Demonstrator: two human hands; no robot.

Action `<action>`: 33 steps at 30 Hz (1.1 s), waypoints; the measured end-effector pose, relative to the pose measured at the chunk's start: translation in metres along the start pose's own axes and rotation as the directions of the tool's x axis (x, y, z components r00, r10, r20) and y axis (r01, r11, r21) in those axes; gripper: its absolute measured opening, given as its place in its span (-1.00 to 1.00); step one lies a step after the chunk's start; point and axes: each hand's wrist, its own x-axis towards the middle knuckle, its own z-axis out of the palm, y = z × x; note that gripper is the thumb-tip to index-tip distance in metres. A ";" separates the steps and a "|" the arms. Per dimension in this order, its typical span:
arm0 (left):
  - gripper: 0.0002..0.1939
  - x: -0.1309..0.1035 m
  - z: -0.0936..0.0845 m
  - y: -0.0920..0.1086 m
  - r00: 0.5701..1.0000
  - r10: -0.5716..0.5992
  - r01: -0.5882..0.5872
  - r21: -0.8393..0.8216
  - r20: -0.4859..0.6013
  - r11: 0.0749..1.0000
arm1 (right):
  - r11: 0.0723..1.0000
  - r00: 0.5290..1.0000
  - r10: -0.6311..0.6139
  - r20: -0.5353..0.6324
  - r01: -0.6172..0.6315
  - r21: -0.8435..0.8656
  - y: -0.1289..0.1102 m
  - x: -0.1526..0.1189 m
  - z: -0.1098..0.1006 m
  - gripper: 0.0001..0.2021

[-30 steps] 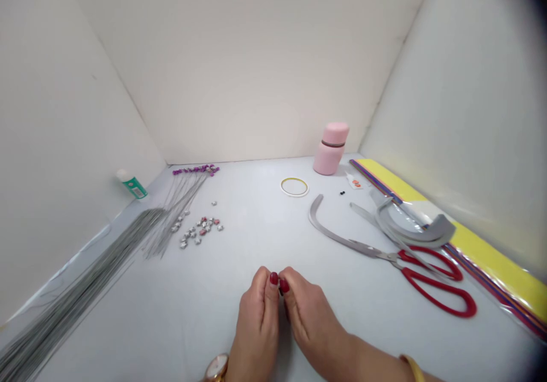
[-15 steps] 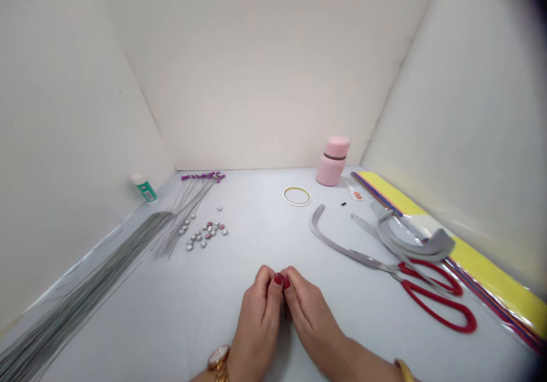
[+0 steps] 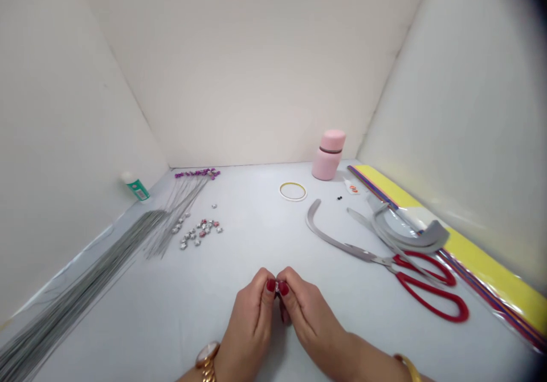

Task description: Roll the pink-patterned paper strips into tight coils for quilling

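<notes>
My left hand (image 3: 255, 309) and my right hand (image 3: 304, 308) meet at the front middle of the table, both closed with thumbs and fingertips pinched together. Between the two thumbnails shows a tiny part of a silver paper star (image 3: 277, 287); the fingers hide most of it. Ahead and to the left lies a loose group of small silver and pink paper stars (image 3: 203, 233). Large scissors with red handles (image 3: 384, 261) rest to the right of my hands, near curled grey paper strips (image 3: 325, 235).
A long bundle of grey wires (image 3: 98, 271) runs along the left, with purple-tipped stems (image 3: 196, 174) behind. A glue stick (image 3: 137, 189) stands by the left wall. At the back are a tape ring (image 3: 293, 199), pink bottle (image 3: 327, 163) and small glue tube (image 3: 352, 187). Packed coloured sheets (image 3: 478, 262) line the right.
My thumbs have parted slightly, so a bit of silver now shows between them. The whole view has shifted a little; the things on the table lie as before.
</notes>
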 end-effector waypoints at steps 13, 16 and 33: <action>-0.71 -0.004 0.012 -0.013 0.990 -0.043 0.059 0.117 -0.133 0.991 | 0.996 0.996 0.075 -0.055 -0.078 -0.045 0.005 0.004 0.014 -0.81; -0.72 -0.001 0.009 -0.011 0.986 -0.062 0.085 0.148 -0.153 0.985 | 0.990 0.989 0.120 -0.089 -0.126 -0.069 0.008 0.006 0.017 -0.81; -0.75 -0.001 0.002 -0.001 0.994 0.064 -0.031 0.334 -0.089 0.942 | 0.998 0.983 0.011 -0.182 0.000 0.060 -0.002 0.003 0.010 -0.79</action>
